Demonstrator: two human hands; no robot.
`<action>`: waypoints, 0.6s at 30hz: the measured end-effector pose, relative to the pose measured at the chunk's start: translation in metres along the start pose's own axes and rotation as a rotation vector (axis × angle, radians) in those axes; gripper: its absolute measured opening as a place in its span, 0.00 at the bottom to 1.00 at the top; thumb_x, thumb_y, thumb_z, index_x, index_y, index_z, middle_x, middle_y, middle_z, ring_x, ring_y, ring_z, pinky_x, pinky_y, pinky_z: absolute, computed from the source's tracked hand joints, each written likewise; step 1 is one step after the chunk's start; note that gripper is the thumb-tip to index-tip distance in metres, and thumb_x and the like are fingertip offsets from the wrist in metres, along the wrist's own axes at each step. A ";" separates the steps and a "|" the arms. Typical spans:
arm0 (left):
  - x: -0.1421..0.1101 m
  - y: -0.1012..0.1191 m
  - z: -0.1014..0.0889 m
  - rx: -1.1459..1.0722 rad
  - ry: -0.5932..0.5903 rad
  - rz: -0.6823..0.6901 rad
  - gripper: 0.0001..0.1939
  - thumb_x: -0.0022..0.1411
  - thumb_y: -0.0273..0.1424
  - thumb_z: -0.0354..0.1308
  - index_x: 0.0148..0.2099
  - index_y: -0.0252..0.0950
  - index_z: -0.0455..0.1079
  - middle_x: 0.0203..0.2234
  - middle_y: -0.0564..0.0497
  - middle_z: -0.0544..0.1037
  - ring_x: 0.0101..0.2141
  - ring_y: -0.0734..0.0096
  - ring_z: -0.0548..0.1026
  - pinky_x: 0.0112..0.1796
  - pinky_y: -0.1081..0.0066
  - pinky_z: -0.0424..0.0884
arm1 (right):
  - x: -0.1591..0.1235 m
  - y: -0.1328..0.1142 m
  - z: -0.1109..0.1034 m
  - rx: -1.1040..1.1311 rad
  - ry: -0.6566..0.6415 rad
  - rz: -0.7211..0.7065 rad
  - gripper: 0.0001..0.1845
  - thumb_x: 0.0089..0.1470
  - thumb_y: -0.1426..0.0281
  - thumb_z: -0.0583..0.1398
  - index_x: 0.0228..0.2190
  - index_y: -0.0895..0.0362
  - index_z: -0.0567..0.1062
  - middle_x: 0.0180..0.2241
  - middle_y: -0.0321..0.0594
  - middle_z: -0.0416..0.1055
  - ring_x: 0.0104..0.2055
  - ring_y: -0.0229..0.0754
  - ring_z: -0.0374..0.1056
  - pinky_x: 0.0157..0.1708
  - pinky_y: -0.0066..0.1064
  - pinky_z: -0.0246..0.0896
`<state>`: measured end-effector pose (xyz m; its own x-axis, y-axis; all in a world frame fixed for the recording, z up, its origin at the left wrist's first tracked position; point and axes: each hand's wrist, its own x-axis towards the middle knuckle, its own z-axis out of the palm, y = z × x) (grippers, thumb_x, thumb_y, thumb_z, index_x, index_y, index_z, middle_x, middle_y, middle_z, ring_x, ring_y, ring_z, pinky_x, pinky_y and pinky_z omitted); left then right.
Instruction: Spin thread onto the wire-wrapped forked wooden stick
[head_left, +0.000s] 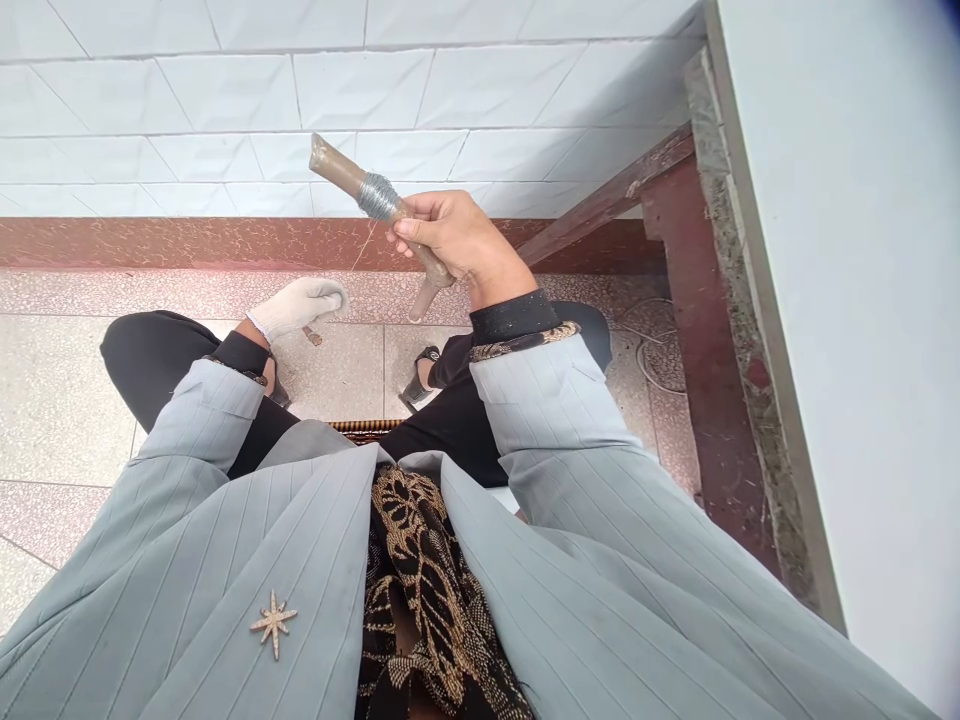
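My right hand (pixel 450 235) is closed around a brown wooden winding stick (pixel 339 168), raised in front of the wall. Silver wire (pixel 380 196) is coiled thickly around its middle, and a short peg (pixel 424 302) sticks out at an angle near its lower end. My left hand (pixel 300 305), in a white glove, is closed lower down on the left. One thin strand (pixel 363 247) runs from the coil down towards the glove, and the gloved fingers seem to pinch it. A small brown stub (pixel 313 337) shows just below the glove; whether the hand holds it is unclear.
A white tiled wall (pixel 360 90) with a reddish-brown base strip stands ahead. On the right are a dark red wooden frame (pixel 694 350) and a white tabletop (pixel 862 300). Loose pale cable (pixel 660 370) lies on the speckled floor beside the frame. My knees are spread below.
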<state>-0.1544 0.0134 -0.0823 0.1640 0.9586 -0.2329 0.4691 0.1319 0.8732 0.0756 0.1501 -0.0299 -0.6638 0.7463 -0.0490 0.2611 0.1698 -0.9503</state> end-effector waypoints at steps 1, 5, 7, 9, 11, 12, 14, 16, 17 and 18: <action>0.000 0.000 0.001 0.008 -0.023 -0.009 0.07 0.66 0.28 0.57 0.38 0.36 0.76 0.20 0.56 0.67 0.20 0.77 0.65 0.24 0.75 0.61 | 0.004 0.003 0.002 0.008 0.039 0.014 0.11 0.60 0.56 0.69 0.34 0.50 0.80 0.36 0.44 0.80 0.40 0.50 0.74 0.38 0.41 0.74; -0.003 0.005 0.005 0.053 -0.096 0.000 0.08 0.65 0.32 0.58 0.40 0.37 0.79 0.23 0.54 0.72 0.22 0.74 0.69 0.26 0.73 0.67 | 0.011 0.010 0.006 -0.184 0.152 0.071 0.06 0.65 0.65 0.63 0.38 0.53 0.79 0.37 0.44 0.79 0.39 0.47 0.73 0.41 0.40 0.71; -0.005 0.009 0.005 0.100 -0.115 0.023 0.09 0.64 0.32 0.58 0.41 0.37 0.80 0.24 0.54 0.74 0.23 0.74 0.70 0.29 0.72 0.69 | 0.010 0.010 0.009 -0.407 0.170 0.095 0.04 0.63 0.70 0.63 0.38 0.56 0.80 0.37 0.45 0.78 0.40 0.48 0.73 0.43 0.41 0.68; -0.007 0.012 0.003 0.142 -0.107 0.067 0.11 0.63 0.32 0.58 0.40 0.35 0.80 0.25 0.53 0.75 0.25 0.74 0.71 0.31 0.72 0.69 | 0.010 0.010 0.012 -0.637 0.121 0.092 0.06 0.60 0.72 0.65 0.39 0.58 0.82 0.38 0.47 0.79 0.43 0.51 0.73 0.46 0.42 0.65; -0.009 0.014 0.000 0.166 -0.058 0.119 0.11 0.63 0.33 0.57 0.39 0.34 0.80 0.26 0.53 0.76 0.27 0.74 0.71 0.33 0.71 0.69 | 0.009 0.009 0.014 -0.849 -0.020 0.089 0.08 0.60 0.73 0.64 0.41 0.59 0.83 0.41 0.50 0.80 0.46 0.53 0.73 0.46 0.42 0.64; -0.009 0.014 -0.002 0.170 -0.020 0.139 0.12 0.64 0.33 0.57 0.38 0.34 0.80 0.27 0.52 0.77 0.28 0.74 0.71 0.34 0.71 0.69 | 0.009 0.009 0.014 -0.939 -0.126 0.097 0.09 0.60 0.73 0.64 0.42 0.60 0.84 0.41 0.50 0.80 0.45 0.53 0.74 0.45 0.41 0.64; -0.010 0.012 -0.004 0.160 0.061 0.153 0.12 0.64 0.33 0.56 0.37 0.34 0.80 0.28 0.52 0.77 0.28 0.74 0.70 0.34 0.71 0.68 | 0.009 0.007 0.012 -1.006 -0.415 0.134 0.11 0.60 0.73 0.65 0.42 0.60 0.86 0.37 0.48 0.81 0.42 0.50 0.74 0.41 0.39 0.62; -0.010 0.009 -0.005 0.134 0.112 0.136 0.11 0.63 0.32 0.56 0.37 0.34 0.79 0.28 0.51 0.76 0.27 0.74 0.69 0.32 0.71 0.66 | 0.007 0.005 0.008 -0.934 -0.745 0.152 0.11 0.59 0.73 0.66 0.42 0.60 0.87 0.33 0.42 0.80 0.37 0.46 0.73 0.39 0.37 0.61; -0.009 0.008 -0.006 0.120 0.132 0.126 0.11 0.63 0.32 0.56 0.38 0.34 0.79 0.27 0.52 0.76 0.27 0.74 0.69 0.32 0.71 0.66 | 0.005 0.003 0.006 -0.865 -0.863 0.122 0.12 0.59 0.71 0.67 0.43 0.59 0.87 0.32 0.40 0.80 0.36 0.44 0.72 0.39 0.35 0.61; -0.008 0.006 -0.006 0.109 0.149 0.119 0.10 0.63 0.31 0.56 0.38 0.34 0.78 0.26 0.52 0.75 0.26 0.74 0.68 0.31 0.71 0.65 | 0.003 0.001 0.003 -0.784 -0.936 0.071 0.13 0.58 0.69 0.68 0.44 0.58 0.88 0.31 0.37 0.80 0.36 0.42 0.72 0.39 0.34 0.62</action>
<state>-0.1580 0.0084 -0.0723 0.0978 0.9935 -0.0582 0.5463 -0.0047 0.8376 0.0715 0.1502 -0.0317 -0.7943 0.0735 -0.6031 0.4545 0.7306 -0.5095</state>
